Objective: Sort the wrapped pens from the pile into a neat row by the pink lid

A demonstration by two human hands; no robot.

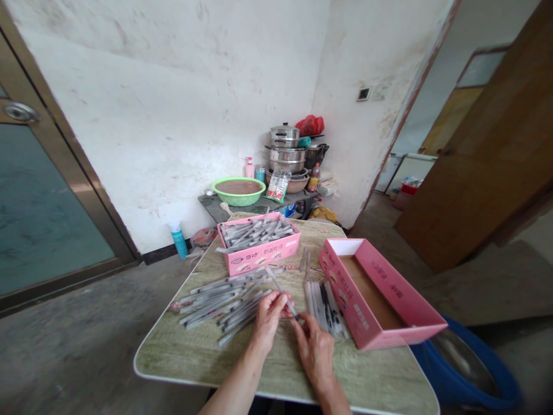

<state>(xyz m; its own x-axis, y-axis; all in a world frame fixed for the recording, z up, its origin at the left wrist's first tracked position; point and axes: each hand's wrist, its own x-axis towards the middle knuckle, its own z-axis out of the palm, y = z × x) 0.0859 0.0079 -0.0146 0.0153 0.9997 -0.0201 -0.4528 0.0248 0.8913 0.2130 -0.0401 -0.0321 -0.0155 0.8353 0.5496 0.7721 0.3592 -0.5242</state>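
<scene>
A pen with a translucent barrel (pixel 276 281) slants between my two hands over the near part of the table. My left hand (pixel 271 314) pinches its middle. At its lower, dark end, the fingers of my right hand (pixel 314 344) are closed on it. Several similar pens (pixel 216 302) lie in a loose spread left of my hands. A second group of pens (pixel 322 302), a few of them black, lies just right of my right hand. Behind, a pink box (pixel 263 253) is heaped with more pens. To the right stands an open pink box (pixel 375 294) with a bare brown bottom.
The table (pixel 181 360) has a pale rim. On a low dark surface behind are a green basin (pixel 239 199), stacked steel pots (pixel 285 153) and a bottle (pixel 314 177). A blue tub (pixel 496 369) is on the floor at right, a spray can (pixel 178 241) at left.
</scene>
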